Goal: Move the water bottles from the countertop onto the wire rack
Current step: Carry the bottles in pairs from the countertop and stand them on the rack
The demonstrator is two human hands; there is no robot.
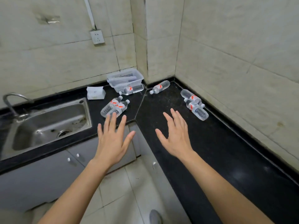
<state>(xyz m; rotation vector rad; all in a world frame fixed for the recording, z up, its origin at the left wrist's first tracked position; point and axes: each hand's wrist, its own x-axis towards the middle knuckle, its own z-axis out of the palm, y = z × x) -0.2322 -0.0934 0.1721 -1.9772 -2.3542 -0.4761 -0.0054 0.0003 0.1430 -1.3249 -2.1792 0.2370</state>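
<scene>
Flat, soft light; pale sheen on the steel sink (48, 123) and black countertop (226, 151). Wall tiles (234, 46) bow toward the frame edges; detail slightly soft.

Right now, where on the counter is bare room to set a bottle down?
The right run of the countertop, nearer than the two bottles by the wall, lies bare. So does the patch between those and the lone bottle. Crowded: around the basket and the bottle pair.

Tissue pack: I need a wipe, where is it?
In the head view, left of centre, the tissue pack lies at the back of the countertop, between the sink and the basket.
</scene>
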